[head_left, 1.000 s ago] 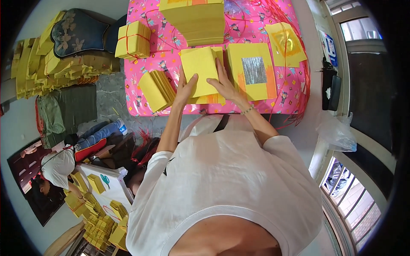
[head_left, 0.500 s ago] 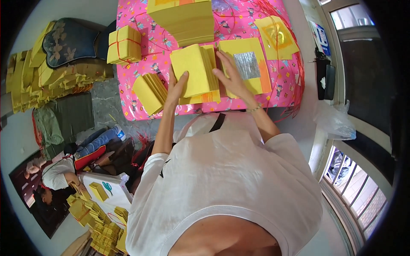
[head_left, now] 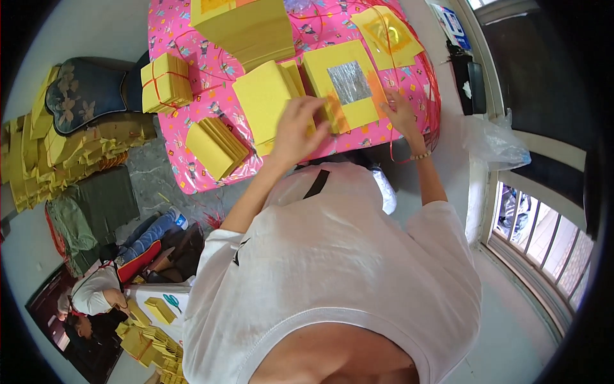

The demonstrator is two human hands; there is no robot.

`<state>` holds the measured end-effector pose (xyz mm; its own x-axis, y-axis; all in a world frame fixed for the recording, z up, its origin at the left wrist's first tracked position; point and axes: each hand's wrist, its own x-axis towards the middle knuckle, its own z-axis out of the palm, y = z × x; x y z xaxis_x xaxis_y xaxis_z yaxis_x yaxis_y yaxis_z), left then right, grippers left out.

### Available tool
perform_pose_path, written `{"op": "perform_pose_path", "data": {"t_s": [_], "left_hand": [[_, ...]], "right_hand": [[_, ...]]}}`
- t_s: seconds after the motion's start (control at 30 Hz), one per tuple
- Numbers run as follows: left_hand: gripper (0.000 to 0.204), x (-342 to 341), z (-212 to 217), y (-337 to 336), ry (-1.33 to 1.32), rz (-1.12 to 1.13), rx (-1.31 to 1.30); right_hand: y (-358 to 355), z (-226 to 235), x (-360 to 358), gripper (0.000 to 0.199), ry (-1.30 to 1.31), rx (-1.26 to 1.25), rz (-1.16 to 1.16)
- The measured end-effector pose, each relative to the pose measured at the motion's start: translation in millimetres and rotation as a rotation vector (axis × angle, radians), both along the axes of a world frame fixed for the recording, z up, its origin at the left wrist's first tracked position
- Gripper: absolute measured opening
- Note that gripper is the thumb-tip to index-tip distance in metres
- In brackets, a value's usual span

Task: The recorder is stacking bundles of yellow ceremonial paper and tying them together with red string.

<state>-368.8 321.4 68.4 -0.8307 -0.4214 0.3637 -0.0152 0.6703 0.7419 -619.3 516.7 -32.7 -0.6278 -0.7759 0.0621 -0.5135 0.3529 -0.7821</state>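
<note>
My left hand (head_left: pixel 299 128) hangs blurred with its thumb spread from its fingers, holding nothing that I can see, between the plain yellow stack (head_left: pixel 259 102) on the left and the foil-topped stack (head_left: pixel 343 88) on the right, while my right hand (head_left: pixel 401 114) has its loosely bent fingers at the latter's right edge, though I cannot tell whether they pinch it. The foil-topped stack lies flat on the pink tablecloth (head_left: pixel 214 89), near me; I judge it soft and bendy, fairly weighty as a block, its loose sheets apt to slide, so it is best held by both long sides, palms off the delicate foil.
</note>
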Motion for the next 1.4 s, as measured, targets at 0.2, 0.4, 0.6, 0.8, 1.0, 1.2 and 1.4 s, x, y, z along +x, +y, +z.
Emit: {"op": "perform_pose_path", "data": {"t_s": [0.2,0.4,0.6,0.8,1.0,1.2,1.4], "left_hand": [[0.061,-32,-40,40,-0.251,-0.164,-0.131],[0.065,-41,-37,45,-0.311,-0.133,-0.211],[0.066,-51,-37,45,-0.279,-0.164,-0.083],[0.068,-67,-34,52,-0.263,-0.086,-0.036],[0.054,-75,-55,46,-0.319,-0.013,0.057],[0.066,-81,-55,36,-0.310,0.044,0.196],[0.074,-82,-49,30,-0.384,-0.096,0.028]], "right_hand": [[-10,14,12,0.041,0.035,0.156,-0.118],[-14,19,7,0.040,0.103,0.223,-0.131],[-16,16,-12,0.046,-0.150,0.130,-0.147],[-41,55,-17,0.045,-1.046,0.132,-0.298],[-48,57,-22,0.037,-1.278,-0.047,-0.278],[-27,60,-36,0.031,-0.791,0.007,0.060],[-5,58,-29,0.050,0.050,0.191,0.495]]}}
